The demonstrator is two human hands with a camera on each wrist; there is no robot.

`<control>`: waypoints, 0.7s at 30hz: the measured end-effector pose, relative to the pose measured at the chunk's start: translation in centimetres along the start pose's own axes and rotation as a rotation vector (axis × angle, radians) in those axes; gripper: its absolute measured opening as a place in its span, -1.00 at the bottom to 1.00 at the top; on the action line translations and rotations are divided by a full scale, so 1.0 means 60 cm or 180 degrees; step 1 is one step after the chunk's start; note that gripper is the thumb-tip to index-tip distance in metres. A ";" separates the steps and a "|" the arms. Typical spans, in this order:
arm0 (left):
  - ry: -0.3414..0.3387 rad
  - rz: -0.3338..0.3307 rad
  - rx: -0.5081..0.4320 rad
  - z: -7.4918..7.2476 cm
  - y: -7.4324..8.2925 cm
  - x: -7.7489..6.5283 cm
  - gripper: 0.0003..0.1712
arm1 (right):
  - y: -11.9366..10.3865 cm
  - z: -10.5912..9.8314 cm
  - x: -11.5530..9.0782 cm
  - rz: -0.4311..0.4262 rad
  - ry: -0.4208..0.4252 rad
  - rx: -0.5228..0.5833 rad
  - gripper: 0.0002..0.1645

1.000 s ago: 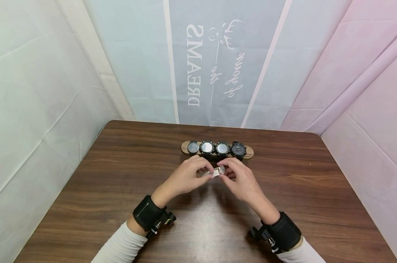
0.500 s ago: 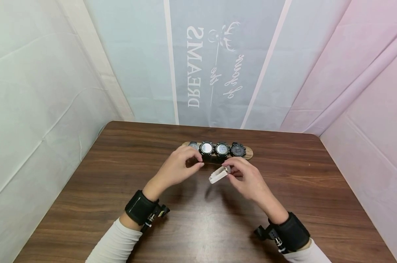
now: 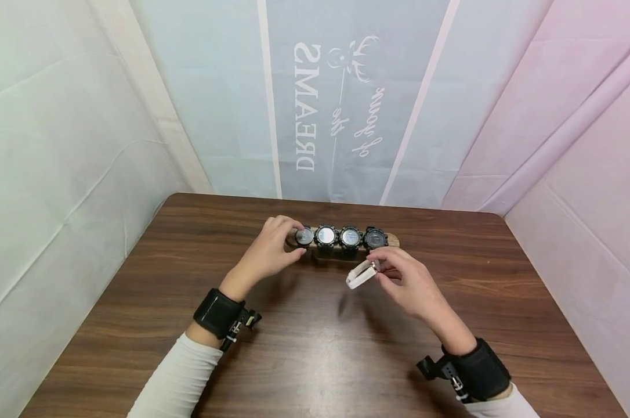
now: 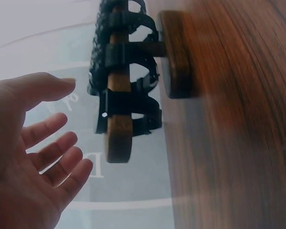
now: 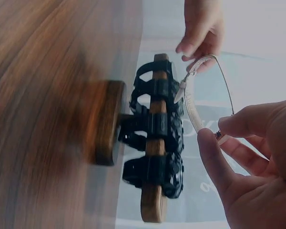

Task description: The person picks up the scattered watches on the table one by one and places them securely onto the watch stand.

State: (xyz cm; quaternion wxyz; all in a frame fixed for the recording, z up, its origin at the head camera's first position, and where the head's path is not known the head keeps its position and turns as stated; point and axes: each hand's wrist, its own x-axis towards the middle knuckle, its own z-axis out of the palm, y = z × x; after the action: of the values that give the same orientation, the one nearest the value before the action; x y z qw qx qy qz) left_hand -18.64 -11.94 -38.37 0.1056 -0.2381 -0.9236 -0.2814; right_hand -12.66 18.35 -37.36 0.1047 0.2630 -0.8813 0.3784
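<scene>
My right hand pinches a white-banded wristwatch between thumb and fingers, in front of the stand's right half. In the right wrist view the white band forms a closed loop. A wooden watch stand carries several black watches side by side along its bar. Around the bar's left end, my left hand has thumb and fingers spread on either side of the leftmost watch. Seen from the left wrist, that hand's fingers are loosely bent, apart from the bar and holding nothing.
The stand's thick wooden foot rests on the brown wood-grain table, raising the bar above it. Close behind the table's far edge hangs a grey-blue cloth with lettering. White cloth walls rise at both sides.
My left hand has let go of the white watch and moved left and forward to the stand's left end. My right hand has shifted slightly right, carrying the watch.
</scene>
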 end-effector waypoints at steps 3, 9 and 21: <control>-0.0065 -0.0069 0.0049 0.002 -0.009 0.004 -0.47 | 0.006 -0.010 -0.002 -0.0026 -0.0012 -0.0083 -0.56; -0.0148 -0.0069 0.0069 0.006 -0.023 0.012 -0.41 | 0.021 -0.033 -0.006 -0.0088 0.0021 -0.0265 -0.56; -0.0397 -0.0238 -0.0007 0.015 -0.044 0.024 -0.37 | 0.050 -0.069 -0.014 -0.0123 0.0029 -0.0570 -0.55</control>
State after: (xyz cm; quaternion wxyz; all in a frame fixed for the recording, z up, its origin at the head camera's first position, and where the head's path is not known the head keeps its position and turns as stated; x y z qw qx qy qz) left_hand -21.25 -12.83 -39.86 0.0369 -0.2206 -0.9363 -0.2707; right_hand -13.68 23.39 -36.67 0.1391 0.2679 -0.9059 0.2972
